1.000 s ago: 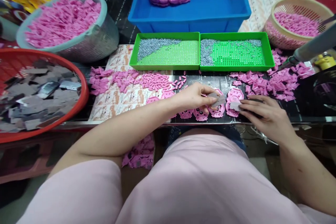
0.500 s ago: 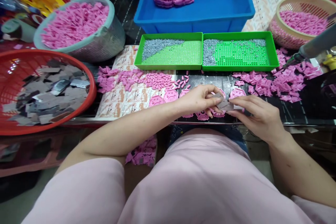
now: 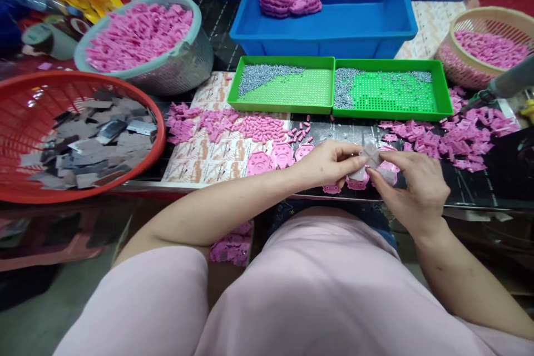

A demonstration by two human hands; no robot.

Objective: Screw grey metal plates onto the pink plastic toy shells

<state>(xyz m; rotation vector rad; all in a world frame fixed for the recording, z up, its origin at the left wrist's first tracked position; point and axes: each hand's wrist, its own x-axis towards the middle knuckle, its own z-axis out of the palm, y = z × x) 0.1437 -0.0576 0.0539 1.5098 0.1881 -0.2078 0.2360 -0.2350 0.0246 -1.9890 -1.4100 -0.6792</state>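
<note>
Above a row of pink moulded plastic plates (image 3: 259,163) at the bench's front edge, my two hands meet. My left hand (image 3: 334,164) is closed, thumb and fingers pinching small grey rectangular plates (image 3: 371,154). From the other side, the thumb and forefinger of my right hand (image 3: 417,186) grip the edge of these plates. Another pale grey plate (image 3: 387,176) lies under the right fingers, apparently held too. How many are in each hand I cannot tell. Some pink plates are partly hidden beneath the hands.
A red basket (image 3: 161,133) of grey plates stands left. Two green trays (image 3: 283,108) hold small metal screws. Behind sits a blue bin (image 3: 325,47). A teal basket (image 3: 179,69), a cream basket (image 3: 453,58), loose pink parts (image 3: 463,136) and a tool (image 3: 509,80) surround the bench.
My right hand has moved left to meet my left hand, and its fingers now touch the left hand's grey plates. The plates have turned and lifted slightly. The view has shifted left.
</note>
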